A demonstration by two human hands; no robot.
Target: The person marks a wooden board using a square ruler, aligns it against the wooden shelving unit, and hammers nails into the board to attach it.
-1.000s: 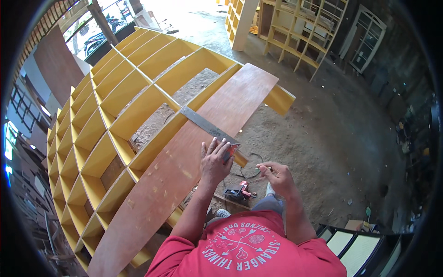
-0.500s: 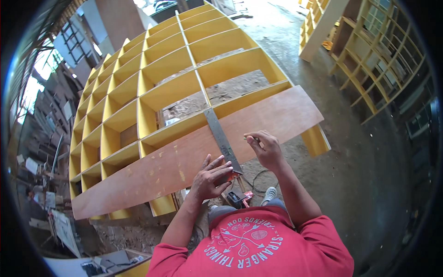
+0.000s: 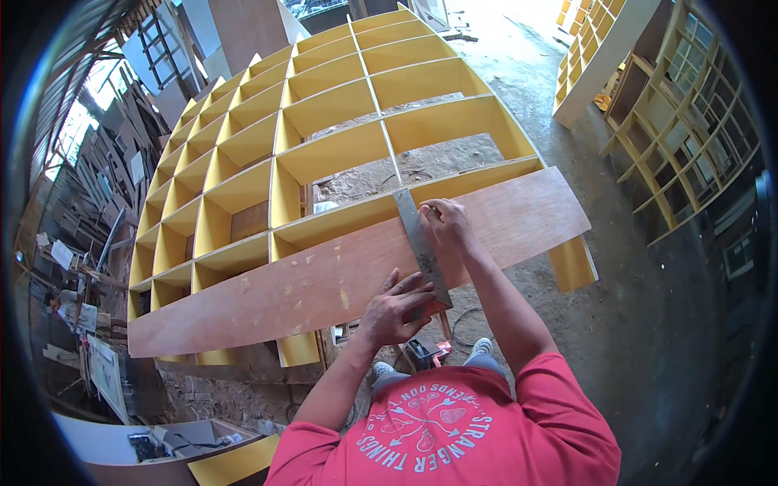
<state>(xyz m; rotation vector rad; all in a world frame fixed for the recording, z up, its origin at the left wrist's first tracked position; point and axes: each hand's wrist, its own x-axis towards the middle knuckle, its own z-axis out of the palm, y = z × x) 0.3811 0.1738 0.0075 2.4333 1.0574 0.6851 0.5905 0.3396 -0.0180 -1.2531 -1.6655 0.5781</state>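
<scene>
A long reddish plywood strip [image 3: 316, 292] lies across the near edge of a large yellow grid frame [image 3: 324, 106]. A steel square [image 3: 409, 223] crosses the strip, its stock toward my body. On that lower end rests my left hand [image 3: 393, 312], fingers spread. My right hand [image 3: 447, 220] is closed in a pinch beside the blade near the strip's far edge; whatever small item is between its fingertips is too small to make out.
Grid frames [image 3: 587, 49] and curved lattice panels [image 3: 664, 146] stand right. Boards [image 3: 142, 146] lean left, where a person [image 3: 69, 312] seems to be. A black tool [image 3: 421, 354] and cable lie by my feet; a box-like unit [image 3: 223, 458] is lower left.
My right hand has moved forward onto the strip, up beside the blade's far part. My left hand stays on the square. The view has swung left, showing more of the workshop's left side.
</scene>
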